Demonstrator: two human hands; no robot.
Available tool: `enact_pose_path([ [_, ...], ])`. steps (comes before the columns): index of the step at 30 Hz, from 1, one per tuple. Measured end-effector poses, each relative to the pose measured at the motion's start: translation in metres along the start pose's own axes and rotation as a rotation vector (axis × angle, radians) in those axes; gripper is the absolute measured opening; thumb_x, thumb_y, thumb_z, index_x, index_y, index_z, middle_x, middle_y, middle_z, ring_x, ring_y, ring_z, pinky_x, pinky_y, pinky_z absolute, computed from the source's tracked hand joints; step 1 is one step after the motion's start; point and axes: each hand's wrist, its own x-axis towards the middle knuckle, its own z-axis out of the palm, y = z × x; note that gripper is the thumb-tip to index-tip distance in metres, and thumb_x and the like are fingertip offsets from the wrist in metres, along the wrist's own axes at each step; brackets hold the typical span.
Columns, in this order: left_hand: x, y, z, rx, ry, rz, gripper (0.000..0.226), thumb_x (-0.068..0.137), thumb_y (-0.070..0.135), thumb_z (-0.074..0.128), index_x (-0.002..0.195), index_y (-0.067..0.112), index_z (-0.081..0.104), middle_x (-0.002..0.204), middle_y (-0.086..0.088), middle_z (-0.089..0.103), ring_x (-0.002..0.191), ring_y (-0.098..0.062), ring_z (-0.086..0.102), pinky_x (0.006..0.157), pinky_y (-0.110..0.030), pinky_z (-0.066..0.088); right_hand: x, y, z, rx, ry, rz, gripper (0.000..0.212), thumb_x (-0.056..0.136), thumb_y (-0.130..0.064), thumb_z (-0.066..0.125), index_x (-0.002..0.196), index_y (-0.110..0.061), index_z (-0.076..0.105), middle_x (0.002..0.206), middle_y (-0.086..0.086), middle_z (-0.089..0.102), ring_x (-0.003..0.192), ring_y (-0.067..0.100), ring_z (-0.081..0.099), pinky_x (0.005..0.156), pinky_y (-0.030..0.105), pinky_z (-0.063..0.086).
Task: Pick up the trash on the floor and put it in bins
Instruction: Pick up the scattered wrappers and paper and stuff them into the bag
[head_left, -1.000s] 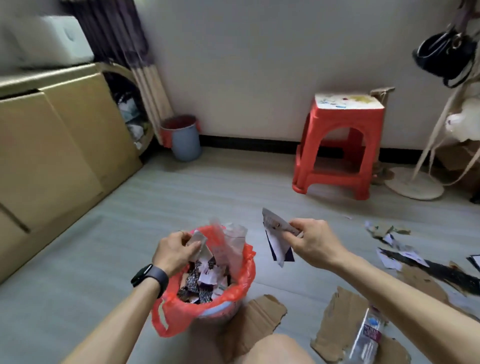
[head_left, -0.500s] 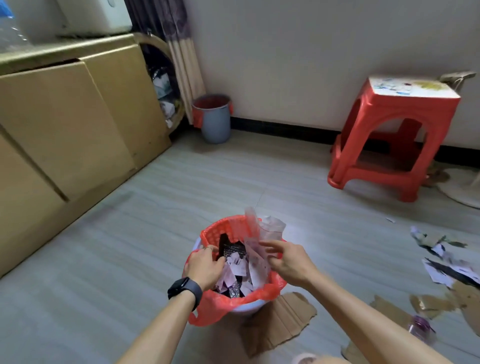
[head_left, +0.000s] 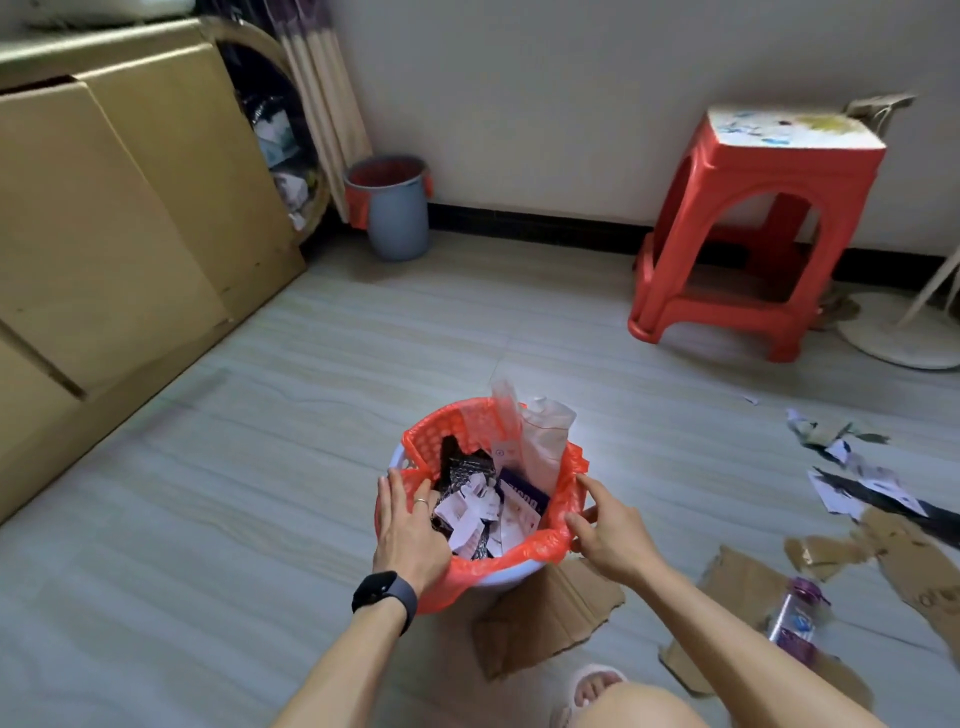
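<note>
1. The bin (head_left: 493, 578) with the red liner (head_left: 519, 551) sits on the floor (head_left: 208, 519) right in front of the person. It's stuffed with paper bits, and a clear wrapper pokes up past the far rim.
2. The left hand (head_left: 410, 525) lies flat over the left rim, fingers straight, tips just inside the edge, holding nothing.
3. The right hand (head_left: 610, 535) is at the right rim, fingers spread and mostly straight. The thumb and index tip touch the liner, with nothing gripped as far as I can see.
4. Trash on the floor: a cardboard piece (head_left: 545, 618) sits right against the bin's near-right base. A bottle (head_left: 795, 618) lies on more cardboard further right. Torn paper scraps (head_left: 857, 478) are well apart from the bin, off to the right.
5. Room-wise, a wide strip of floor runs between the bin and the boxes (head_left: 130, 208) on the left. A second bin (head_left: 387, 213) and a red stool (head_left: 753, 218) stand along the far wall.
</note>
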Motion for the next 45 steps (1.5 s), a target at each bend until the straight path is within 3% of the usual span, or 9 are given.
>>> enact_pose_path([
  [6, 0.015, 0.059, 0.020, -0.021, -0.124, 0.027, 0.074, 0.087, 0.011, 0.042, 0.155, 0.013, 0.012, 0.157, -0.020, -0.026, 0.147, -0.043, -0.009, 0.120, -0.047, 0.014, 0.015, 0.036, -0.038, 0.146, 0.182, 0.139, 0.047, 0.091, -0.024, 0.059, 0.137, -0.028, 0.051, 0.090, 0.000, 0.074, 0.087, 0.024, 0.070, 0.085, 0.036, 0.053],
  [10, 0.032, 0.107, 0.036, 0.010, -0.135, 0.049, 0.076, 0.088, 0.010, 0.039, 0.156, 0.016, 0.007, 0.156, -0.018, -0.030, 0.147, -0.041, -0.012, 0.117, -0.048, 0.017, 0.034, 0.064, -0.066, 0.152, 0.244, 0.172, 0.045, 0.090, -0.027, 0.058, 0.135, -0.028, 0.053, 0.084, -0.002, 0.074, 0.086, 0.024, 0.070, 0.087, 0.035, 0.052],
  [18, 0.055, 0.149, 0.053, 0.141, -0.141, 0.109, 0.066, 0.090, 0.017, 0.040, 0.153, 0.019, 0.022, 0.158, -0.025, -0.017, 0.146, -0.045, -0.008, 0.119, -0.051, 0.007, 0.042, 0.094, -0.102, 0.085, 0.207, 0.191, 0.044, 0.091, -0.028, 0.055, 0.135, -0.031, 0.051, 0.084, -0.008, 0.073, 0.092, 0.023, 0.068, 0.085, 0.034, 0.052],
  [21, 0.039, 0.171, 0.047, 0.108, -0.131, 0.118, 0.062, 0.089, 0.028, 0.047, 0.149, 0.021, 0.031, 0.160, -0.024, -0.004, 0.148, -0.040, -0.004, 0.120, -0.051, 0.006, 0.031, 0.097, -0.126, -0.101, 0.126, 0.187, 0.046, 0.091, -0.029, 0.053, 0.137, -0.028, 0.052, 0.105, -0.007, 0.072, 0.111, 0.023, 0.061, 0.093, 0.032, 0.047],
  [26, -0.012, 0.254, 0.043, 0.049, -0.191, 0.555, 0.062, 0.090, 0.034, 0.052, 0.148, 0.019, 0.035, 0.158, -0.016, 0.022, 0.147, -0.029, 0.016, 0.119, -0.040, 0.018, -0.010, 0.106, -0.189, -0.406, -0.065, 0.271, 0.050, 0.095, -0.031, 0.049, 0.145, -0.022, 0.044, 0.140, 0.009, 0.055, 0.125, 0.029, 0.053, 0.102, 0.036, 0.046],
  [31, -0.070, 0.347, 0.039, 0.072, -0.301, 0.836, 0.066, 0.091, 0.032, 0.052, 0.151, 0.021, 0.028, 0.159, -0.014, 0.020, 0.148, -0.026, 0.017, 0.119, -0.040, 0.022, -0.091, 0.126, -0.267, -0.608, -0.055, 0.344, 0.044, 0.096, -0.032, 0.049, 0.138, -0.019, 0.052, 0.137, 0.011, 0.055, 0.119, 0.030, 0.055, 0.098, 0.038, 0.049],
  [35, -0.101, 0.399, 0.046, 0.117, -0.353, 0.914, 0.066, 0.092, 0.033, 0.051, 0.152, 0.023, 0.027, 0.159, -0.011, 0.021, 0.147, -0.026, 0.019, 0.118, -0.040, 0.026, -0.152, 0.165, -0.315, -0.417, 0.146, 0.409, 0.039, 0.090, -0.036, 0.052, 0.127, -0.025, 0.058, 0.130, 0.006, 0.062, 0.116, 0.028, 0.057, 0.097, 0.040, 0.049],
  [39, -0.114, 0.424, 0.070, 0.209, -0.372, 0.981, 0.065, 0.093, 0.032, 0.051, 0.152, 0.026, 0.025, 0.160, -0.008, 0.020, 0.145, -0.028, 0.023, 0.117, -0.042, 0.028, -0.197, 0.209, -0.326, -0.078, 0.434, 0.447, 0.033, 0.091, -0.038, 0.056, 0.123, -0.030, 0.060, 0.119, -0.005, 0.066, 0.103, 0.017, 0.061, 0.085, 0.033, 0.051],
  [45, -0.087, 0.435, 0.150, 0.373, -0.463, 0.977, 0.065, 0.095, 0.035, 0.052, 0.152, 0.027, 0.023, 0.161, -0.009, 0.018, 0.146, -0.028, 0.020, 0.118, -0.043, 0.025, -0.174, 0.284, -0.305, 0.056, 0.515, 0.477, 0.032, 0.093, -0.031, 0.061, 0.124, -0.027, 0.059, 0.108, -0.007, 0.067, 0.092, 0.011, 0.059, 0.081, 0.027, 0.045],
])
